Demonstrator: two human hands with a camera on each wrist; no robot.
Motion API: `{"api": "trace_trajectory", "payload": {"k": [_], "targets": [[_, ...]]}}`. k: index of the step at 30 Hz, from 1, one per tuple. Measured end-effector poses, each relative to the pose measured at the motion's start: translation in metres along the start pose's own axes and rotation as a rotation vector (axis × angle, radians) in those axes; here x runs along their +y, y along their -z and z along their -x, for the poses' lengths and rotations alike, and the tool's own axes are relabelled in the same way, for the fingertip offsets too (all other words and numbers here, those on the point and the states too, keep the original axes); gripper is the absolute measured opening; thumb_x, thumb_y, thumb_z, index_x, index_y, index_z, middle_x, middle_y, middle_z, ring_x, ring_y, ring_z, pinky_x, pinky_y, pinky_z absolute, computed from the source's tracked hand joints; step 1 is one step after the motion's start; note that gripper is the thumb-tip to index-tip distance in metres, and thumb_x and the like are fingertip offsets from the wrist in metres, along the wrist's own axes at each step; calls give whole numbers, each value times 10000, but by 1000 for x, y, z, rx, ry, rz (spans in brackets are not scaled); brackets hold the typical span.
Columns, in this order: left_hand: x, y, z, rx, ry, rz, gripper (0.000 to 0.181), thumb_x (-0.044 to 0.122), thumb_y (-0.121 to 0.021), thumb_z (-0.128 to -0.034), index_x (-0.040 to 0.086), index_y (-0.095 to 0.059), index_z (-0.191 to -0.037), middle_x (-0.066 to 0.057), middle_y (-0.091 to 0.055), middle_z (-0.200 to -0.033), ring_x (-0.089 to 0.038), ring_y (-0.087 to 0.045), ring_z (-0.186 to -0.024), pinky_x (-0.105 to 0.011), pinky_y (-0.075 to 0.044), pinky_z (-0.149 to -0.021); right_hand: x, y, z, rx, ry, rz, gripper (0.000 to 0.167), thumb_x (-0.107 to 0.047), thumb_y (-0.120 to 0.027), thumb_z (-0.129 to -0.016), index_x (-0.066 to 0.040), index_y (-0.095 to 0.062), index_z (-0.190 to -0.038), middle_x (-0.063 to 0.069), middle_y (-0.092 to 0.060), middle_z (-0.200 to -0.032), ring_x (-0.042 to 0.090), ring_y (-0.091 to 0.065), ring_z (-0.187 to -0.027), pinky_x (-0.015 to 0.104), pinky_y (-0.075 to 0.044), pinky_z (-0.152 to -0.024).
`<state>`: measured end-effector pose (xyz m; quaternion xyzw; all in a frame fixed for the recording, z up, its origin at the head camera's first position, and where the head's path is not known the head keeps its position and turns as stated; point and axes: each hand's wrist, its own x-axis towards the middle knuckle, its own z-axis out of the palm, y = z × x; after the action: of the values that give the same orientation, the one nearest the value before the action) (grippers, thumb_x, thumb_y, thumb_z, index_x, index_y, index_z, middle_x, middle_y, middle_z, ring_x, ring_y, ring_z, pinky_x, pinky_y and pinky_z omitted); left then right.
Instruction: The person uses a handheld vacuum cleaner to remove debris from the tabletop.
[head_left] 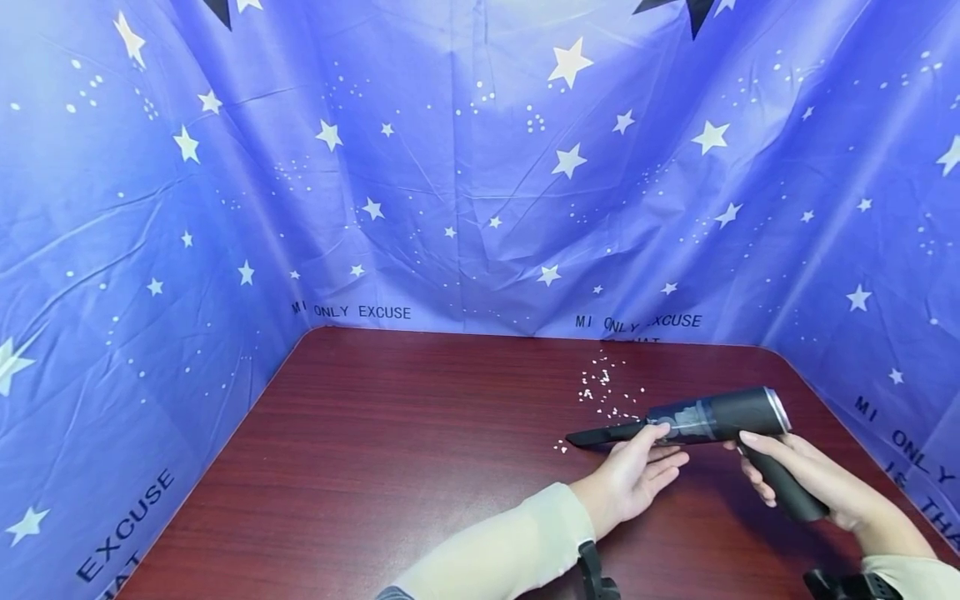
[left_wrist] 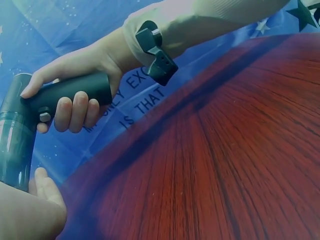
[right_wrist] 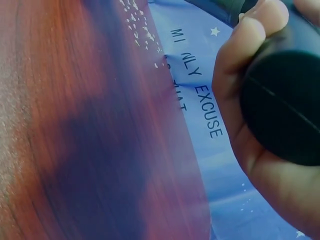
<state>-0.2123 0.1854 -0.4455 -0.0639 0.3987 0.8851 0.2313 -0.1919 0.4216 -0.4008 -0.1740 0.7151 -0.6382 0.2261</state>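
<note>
A black handheld vacuum cleaner (head_left: 738, 414) with a clear dust cup and a flat nozzle (head_left: 607, 434) lies slanted over the table's right part. My right hand (head_left: 810, 475) grips its handle (left_wrist: 75, 92), fingers curled round it near a small button. Beside the nozzle's base, my left hand (head_left: 626, 483) has its thumb up against the vacuum and its fingers stretched out below the body. White crumbs (head_left: 600, 387) lie scattered behind the nozzle, and a few more sit by its tip. In the right wrist view the handle's round end (right_wrist: 282, 110) hides much of the vacuum.
The dark red wood-grain table (head_left: 337, 442) ends at a blue curtain (head_left: 450, 208) with white stars and lettering, which hangs at the back and on both sides. Each forearm wears a black wrist mount (left_wrist: 157, 55).
</note>
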Motion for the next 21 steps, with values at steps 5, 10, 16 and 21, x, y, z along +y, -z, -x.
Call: {"api": "trace_trajectory", "payload": {"k": [5, 10, 16, 21], "targets": [[4, 6, 2, -16, 5, -11, 281, 211, -673, -926, 14, -604, -1113, -238, -649, -1132, -403, -625, -1159, -493, -439, -1057, -1, -6, -1, 11, -29, -31, 406, -195, -242, -1119, -181, -647, -1145, -29, -643, -833, 71, -626, -685, 265, -554, -589], [11, 13, 4, -36, 10, -27, 286, 212, -670, -927, 19, -596, -1124, -247, -641, -1146, -398, -624, -1162, -486, -435, -1062, -1, -11, -5, -13, -29, -68, 395, -191, -240, -1119, -148, -632, -1152, -21, -636, -837, 77, -627, -693, 254, -553, -594], [15, 21, 7, -47, 26, -56, 283, 222, -669, -941, 25, -593, -1129, -225, -647, -1136, -374, -641, -1140, -471, -446, -1053, -1, -15, -10, -25, -51, -76, 393, -204, -240, -1120, -139, -625, -1156, -21, -622, -821, 80, -620, -682, 256, -554, -596], [19, 22, 10, -58, 26, -65, 282, 216, -660, -955, 14, -596, -1142, -246, -642, -1160, -384, -630, -1159, -471, -445, -1054, 0, -16, -11, -34, -47, -105, 389, -193, -241, -1119, -128, -622, -1159, -14, -624, -840, 79, -620, -705, 261, -559, -616]]}}
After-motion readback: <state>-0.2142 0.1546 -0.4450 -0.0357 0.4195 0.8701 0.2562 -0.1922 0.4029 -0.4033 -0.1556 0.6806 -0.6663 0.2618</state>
